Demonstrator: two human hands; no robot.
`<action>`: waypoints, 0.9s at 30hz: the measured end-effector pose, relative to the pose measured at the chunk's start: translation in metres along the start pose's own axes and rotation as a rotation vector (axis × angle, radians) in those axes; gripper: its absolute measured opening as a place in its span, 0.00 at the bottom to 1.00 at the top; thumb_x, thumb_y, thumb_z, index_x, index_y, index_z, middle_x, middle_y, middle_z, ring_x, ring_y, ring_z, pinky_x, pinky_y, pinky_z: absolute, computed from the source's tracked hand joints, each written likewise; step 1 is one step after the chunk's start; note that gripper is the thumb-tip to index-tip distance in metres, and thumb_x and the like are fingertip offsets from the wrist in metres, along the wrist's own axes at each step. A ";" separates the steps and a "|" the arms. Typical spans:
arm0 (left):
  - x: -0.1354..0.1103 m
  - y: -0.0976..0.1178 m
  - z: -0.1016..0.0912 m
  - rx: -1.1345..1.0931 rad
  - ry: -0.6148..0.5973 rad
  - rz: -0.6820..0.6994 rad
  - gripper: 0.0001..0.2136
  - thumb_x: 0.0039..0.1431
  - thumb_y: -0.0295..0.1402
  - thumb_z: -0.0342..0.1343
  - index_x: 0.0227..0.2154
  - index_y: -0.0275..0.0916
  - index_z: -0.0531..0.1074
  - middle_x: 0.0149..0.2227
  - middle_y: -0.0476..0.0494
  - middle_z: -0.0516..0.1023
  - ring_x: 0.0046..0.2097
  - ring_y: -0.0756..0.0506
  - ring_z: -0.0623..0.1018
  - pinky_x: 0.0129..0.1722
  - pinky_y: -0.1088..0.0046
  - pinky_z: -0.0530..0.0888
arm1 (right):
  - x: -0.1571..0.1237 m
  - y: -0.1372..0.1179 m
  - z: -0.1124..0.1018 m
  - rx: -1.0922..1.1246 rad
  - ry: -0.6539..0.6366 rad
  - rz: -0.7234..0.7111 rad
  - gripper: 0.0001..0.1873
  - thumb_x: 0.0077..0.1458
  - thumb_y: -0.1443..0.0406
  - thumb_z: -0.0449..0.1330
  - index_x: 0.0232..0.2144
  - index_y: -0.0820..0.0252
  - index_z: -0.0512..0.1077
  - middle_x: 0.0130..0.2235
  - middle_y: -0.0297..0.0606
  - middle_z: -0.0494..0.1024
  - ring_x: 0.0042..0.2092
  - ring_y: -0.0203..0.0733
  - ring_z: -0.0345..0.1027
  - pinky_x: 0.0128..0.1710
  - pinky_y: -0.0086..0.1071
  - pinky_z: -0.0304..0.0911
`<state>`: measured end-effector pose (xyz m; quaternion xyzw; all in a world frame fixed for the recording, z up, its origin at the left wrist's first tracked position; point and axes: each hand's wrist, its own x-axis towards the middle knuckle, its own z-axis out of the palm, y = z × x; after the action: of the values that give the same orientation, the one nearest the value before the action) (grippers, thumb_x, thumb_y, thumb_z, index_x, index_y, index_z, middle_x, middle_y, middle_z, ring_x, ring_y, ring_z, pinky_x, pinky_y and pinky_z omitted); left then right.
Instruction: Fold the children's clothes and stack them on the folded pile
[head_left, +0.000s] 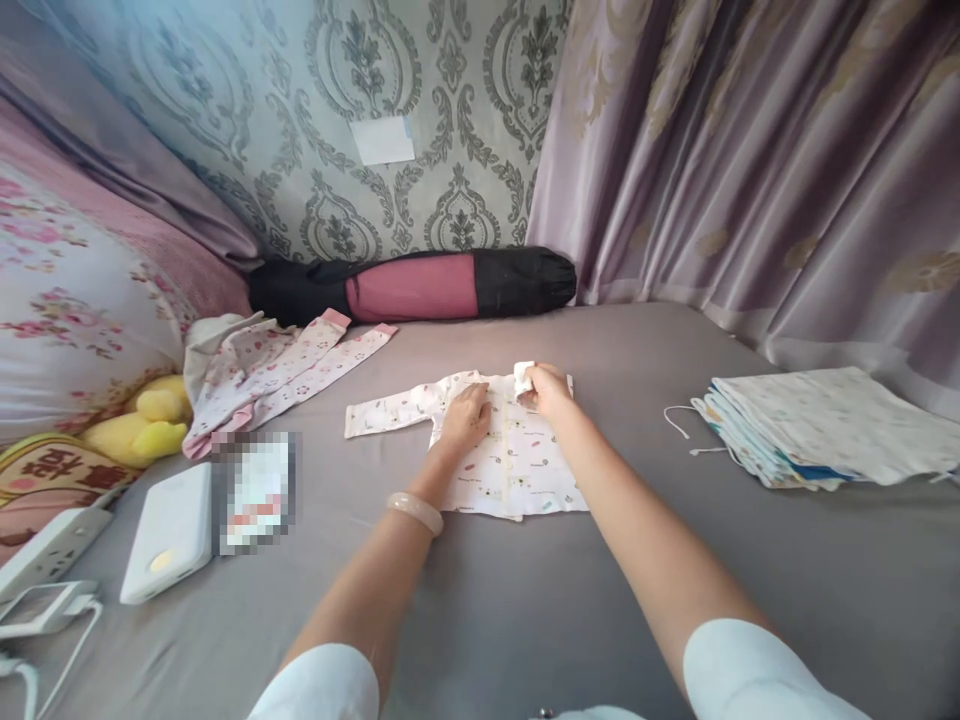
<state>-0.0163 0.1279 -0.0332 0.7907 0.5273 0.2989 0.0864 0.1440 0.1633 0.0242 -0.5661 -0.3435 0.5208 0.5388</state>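
A small white baby shirt (480, 475) with a scattered print lies spread front-up on the grey sheet. Its left-side sleeve stretches out flat to the left. My left hand (468, 415), with a pale bangle on the wrist, rests flat on the upper chest of the shirt, fingers extended. At the shirt's upper right, my right hand (547, 390) is closed around the end of the other sleeve (523, 377), which is folded inward over the chest. Part of the right shoulder is hidden behind that hand.
To the right lies a stack of folded cloths (817, 425). Printed baby clothes (262, 370) lie at the left, near a yellow plush toy (146, 425), a white power bank (169, 530) and a power strip (56, 550). Along the wall stretches a black-and-pink long bag (412, 287).
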 end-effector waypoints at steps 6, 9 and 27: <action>-0.001 0.004 0.002 0.005 0.020 -0.005 0.24 0.58 0.25 0.44 0.59 0.32 0.59 0.54 0.31 0.73 0.57 0.40 0.72 0.58 0.58 0.68 | -0.018 0.028 0.010 -0.337 -0.046 -0.156 0.08 0.53 0.62 0.56 0.30 0.57 0.73 0.33 0.35 0.78 0.40 0.40 0.72 0.45 0.34 0.66; -0.001 0.004 -0.001 -0.005 0.020 -0.019 0.27 0.56 0.23 0.43 0.61 0.33 0.56 0.55 0.32 0.72 0.57 0.41 0.72 0.57 0.59 0.69 | -0.029 0.035 0.010 -0.750 -0.155 -0.392 0.13 0.56 0.67 0.51 0.38 0.57 0.75 0.46 0.39 0.78 0.50 0.43 0.68 0.56 0.36 0.58; -0.002 0.009 -0.004 0.050 0.016 0.024 0.16 0.63 0.33 0.45 0.50 0.38 0.72 0.53 0.37 0.73 0.57 0.40 0.71 0.59 0.58 0.67 | -0.032 0.025 -0.027 -1.410 -0.143 -0.574 0.26 0.66 0.61 0.42 0.62 0.65 0.61 0.66 0.50 0.57 0.68 0.50 0.44 0.65 0.47 0.37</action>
<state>-0.0119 0.1210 -0.0268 0.7964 0.5260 0.2926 0.0588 0.1586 0.1211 0.0041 -0.6295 -0.7624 0.0534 0.1405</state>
